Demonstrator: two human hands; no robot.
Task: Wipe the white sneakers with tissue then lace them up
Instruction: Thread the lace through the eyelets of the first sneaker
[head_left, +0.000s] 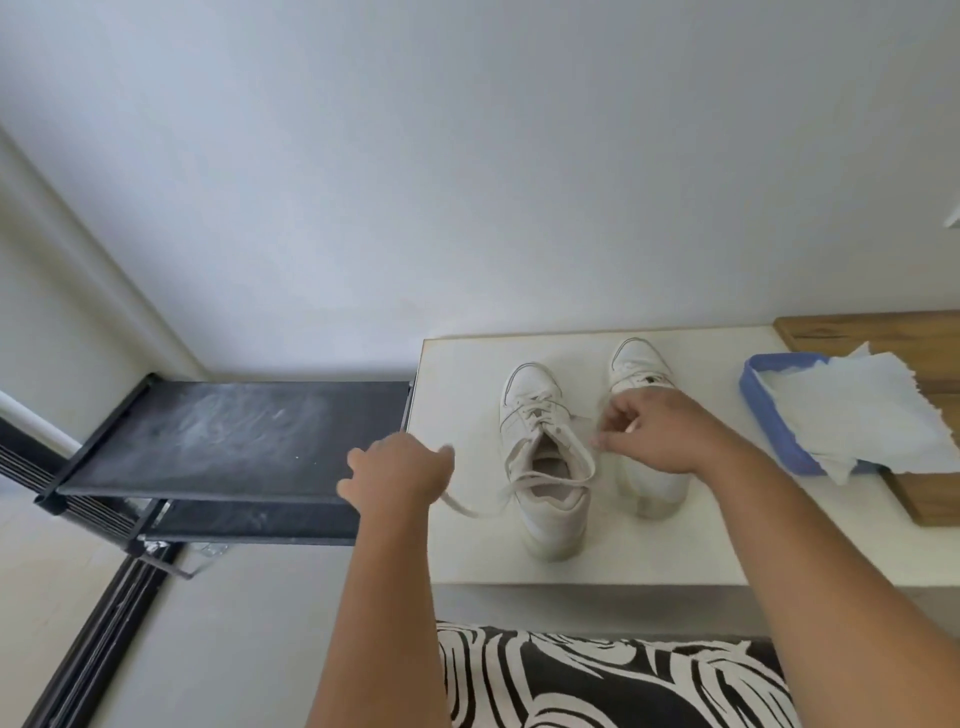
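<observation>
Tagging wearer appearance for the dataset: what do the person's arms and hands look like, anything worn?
Both arms are bare from the bottom of the frame to the fingers, with no sleeves in view. The left hand and right hand wear no gloves. No watch, bracelet or ring shows. No markings are visible on either forearm.

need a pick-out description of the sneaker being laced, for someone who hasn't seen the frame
Start at the white tabletop right of the black shoe rack; two white sneakers stand on it side by side. Take the left sneaker. Unlike the right sneaker, which the right hand partly hides, its opening shows fully and a loose lace trails toward the left hand.
</observation>
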